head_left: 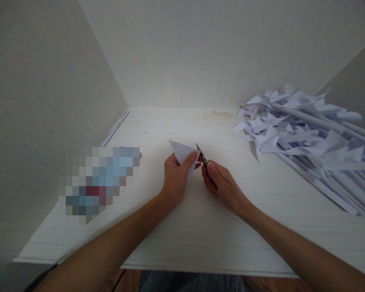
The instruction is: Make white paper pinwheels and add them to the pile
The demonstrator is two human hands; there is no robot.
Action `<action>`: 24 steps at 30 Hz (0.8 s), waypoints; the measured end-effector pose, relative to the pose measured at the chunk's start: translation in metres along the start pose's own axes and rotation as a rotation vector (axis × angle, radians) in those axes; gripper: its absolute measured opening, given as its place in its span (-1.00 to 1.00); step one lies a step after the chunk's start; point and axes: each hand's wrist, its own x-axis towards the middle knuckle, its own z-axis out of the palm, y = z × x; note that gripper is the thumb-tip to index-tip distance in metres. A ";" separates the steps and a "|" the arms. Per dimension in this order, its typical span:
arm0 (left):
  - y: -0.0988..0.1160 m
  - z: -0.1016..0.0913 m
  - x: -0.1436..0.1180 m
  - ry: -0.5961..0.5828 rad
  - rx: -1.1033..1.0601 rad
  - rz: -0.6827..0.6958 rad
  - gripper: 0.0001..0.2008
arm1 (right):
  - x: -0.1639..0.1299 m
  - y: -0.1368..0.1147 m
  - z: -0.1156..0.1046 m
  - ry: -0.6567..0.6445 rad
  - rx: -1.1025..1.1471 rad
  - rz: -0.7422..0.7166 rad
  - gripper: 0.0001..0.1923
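Note:
My left hand pinches a folded triangle of white paper above the middle of the table, thumb on top. Its upper left corner points away from me, and part of the sheet is hidden behind the thumb. My right hand is closed around small dark metal scissors. Their slim blades point up and away, right at the paper's right corner. Whether they are cutting into the paper I cannot tell.
At the right lies a large heap of white paper pinwheels on rolled paper sticks. Thin paper rolls lie along the left wall. A blurred-out item is on the table at left. Walls enclose the back and sides.

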 end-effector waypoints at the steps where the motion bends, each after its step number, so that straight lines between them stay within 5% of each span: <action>1: 0.000 0.000 0.000 -0.002 0.000 0.000 -0.78 | 0.000 0.000 0.000 0.001 0.001 -0.001 -0.59; 24: 0.000 0.000 0.000 0.000 -0.017 -0.017 -0.75 | -0.001 -0.004 0.000 0.016 -0.108 -0.040 -0.56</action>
